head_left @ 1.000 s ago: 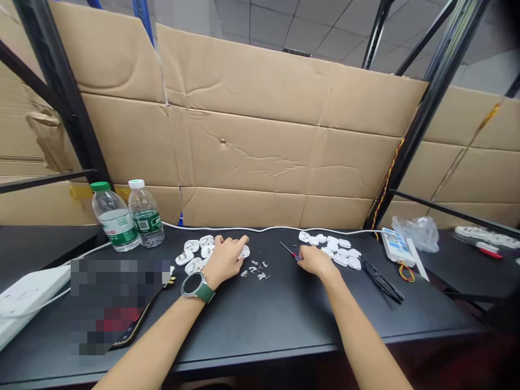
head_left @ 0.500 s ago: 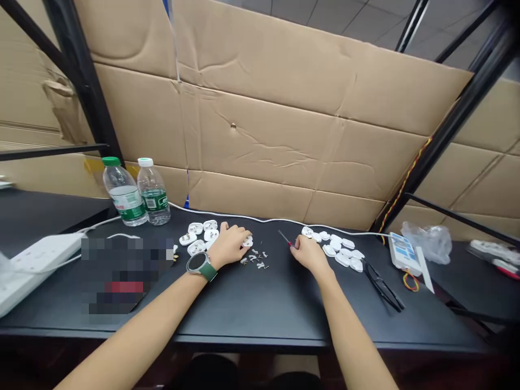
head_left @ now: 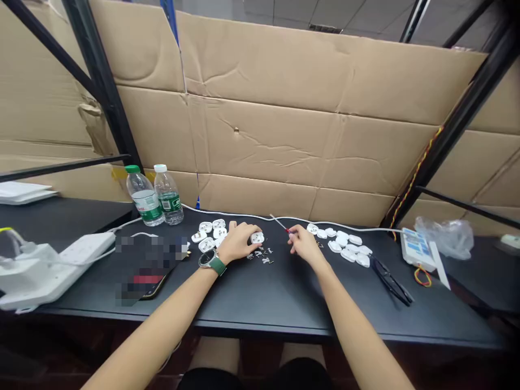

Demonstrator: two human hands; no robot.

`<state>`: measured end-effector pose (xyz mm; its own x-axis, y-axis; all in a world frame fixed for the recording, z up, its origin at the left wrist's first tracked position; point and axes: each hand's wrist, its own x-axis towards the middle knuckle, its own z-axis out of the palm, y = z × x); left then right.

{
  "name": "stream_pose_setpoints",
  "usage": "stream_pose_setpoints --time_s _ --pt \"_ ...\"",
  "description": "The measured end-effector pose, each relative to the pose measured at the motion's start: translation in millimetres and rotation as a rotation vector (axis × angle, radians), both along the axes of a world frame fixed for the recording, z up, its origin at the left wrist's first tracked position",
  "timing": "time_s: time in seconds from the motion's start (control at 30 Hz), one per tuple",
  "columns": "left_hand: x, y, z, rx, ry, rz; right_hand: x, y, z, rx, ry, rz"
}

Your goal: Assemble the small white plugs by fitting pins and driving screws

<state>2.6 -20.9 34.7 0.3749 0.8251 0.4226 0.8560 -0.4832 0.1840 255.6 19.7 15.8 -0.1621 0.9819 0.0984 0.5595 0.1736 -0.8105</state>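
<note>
Between the thumb and fingers of my left hand (head_left: 239,242), which wears a watch with a green strap, is a white plug housing (head_left: 257,237) with its inside facing up. My right hand (head_left: 304,245) pinches a thin screwdriver (head_left: 279,222) with a red part by the grip; its shaft points up and left, apart from the housing. Small metal pieces (head_left: 266,260) and screws lie on the black table (head_left: 268,303) just below the housing. Several open white housings (head_left: 207,245) sit left of my left hand. Several white covers (head_left: 342,238) lie right of my right hand.
Two water bottles (head_left: 147,205) stand at the back left, near a white power strip (head_left: 81,254) and a phone (head_left: 156,287). Black-framed glasses (head_left: 390,281), a white-and-blue box (head_left: 415,250) and a plastic bag (head_left: 447,236) lie right. A white cable runs along the cardboard wall (head_left: 276,146).
The view has shifted. My left fingers have opened away from the top of the plug housing, so more of it shows. My right hand has turned, and the screwdriver shows longer.
</note>
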Motion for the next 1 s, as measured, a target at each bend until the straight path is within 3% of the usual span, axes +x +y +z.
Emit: stream_pose_setpoints --time_s 0.13,0.3,0.5,0.73,0.9,1.0 --pt "1.9 -4.3 1.1 0.016 -0.033 -0.019 -1.5 4.7 -2.8 -0.031 0.069 0.010" --pt "-0.1 -5.6 -2.1 -0.002 -0.162 -0.078 -5.2 7.1 -6.6 0.148 0.046 0.007" --pt "-5.9 5.7 -11.0 -0.005 -0.297 -0.035 -17.9 3.5 -13.8 0.270 -0.033 -0.018" --pt "-9.2 21.7 -19.1 -0.099 -0.378 -0.052 -33.4 29.9 -20.3 0.094 0.099 0.067" --pt "-10.2 23.4 -22.2 -0.105 -0.464 -0.045 -22.5 45.6 -23.2 -0.005 0.118 0.124" --pt "-9.5 21.0 -24.9 -0.128 -0.520 -0.009 -12.7 47.0 -31.8 0.025 0.270 0.207"
